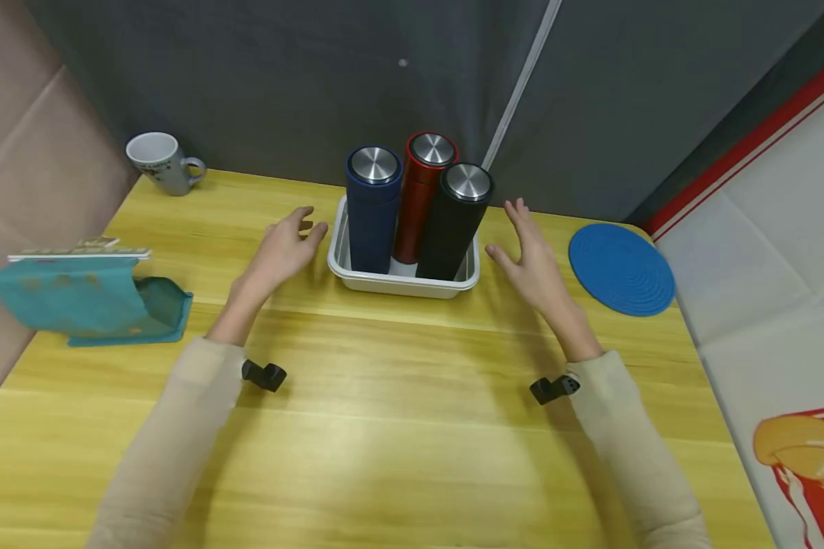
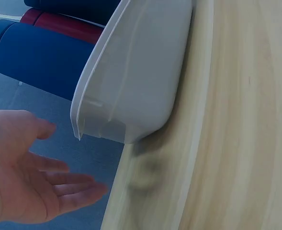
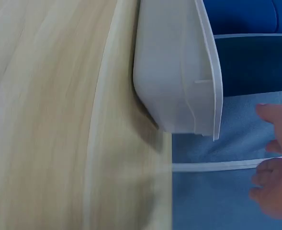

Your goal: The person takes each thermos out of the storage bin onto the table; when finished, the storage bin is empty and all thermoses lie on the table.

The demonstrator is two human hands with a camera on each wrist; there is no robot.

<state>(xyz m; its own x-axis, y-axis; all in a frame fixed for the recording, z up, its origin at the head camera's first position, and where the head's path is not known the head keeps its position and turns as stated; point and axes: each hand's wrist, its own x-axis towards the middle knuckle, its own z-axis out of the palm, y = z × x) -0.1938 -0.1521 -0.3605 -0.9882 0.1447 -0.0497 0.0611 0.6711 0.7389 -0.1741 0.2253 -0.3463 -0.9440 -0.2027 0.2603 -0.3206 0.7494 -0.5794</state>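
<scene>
A white plastic bin (image 1: 405, 284) stands near the back edge of the table. Three steel-lidded flasks stand in it: a navy flask (image 1: 373, 221) at left, a red flask (image 1: 417, 202) behind, and a black flask (image 1: 451, 229) at right, leaning a little. My left hand (image 1: 284, 248) is just left of the bin, its fingers loosely bent and holding nothing. On the other side my right hand (image 1: 532, 263) has its fingers extended toward the bin, apart from it. Both wrist views show the bin wall (image 2: 136, 72) with a gap between it and each hand.
A grey mug (image 1: 165, 164) stands at the back left. A teal bag (image 1: 96, 297) lies on the left side of the table. Toward the right lies a round blue mat (image 1: 621, 268). Behind the table hangs a dark grey curtain (image 1: 268, 84); a white wall panel (image 1: 769, 252) borders the right.
</scene>
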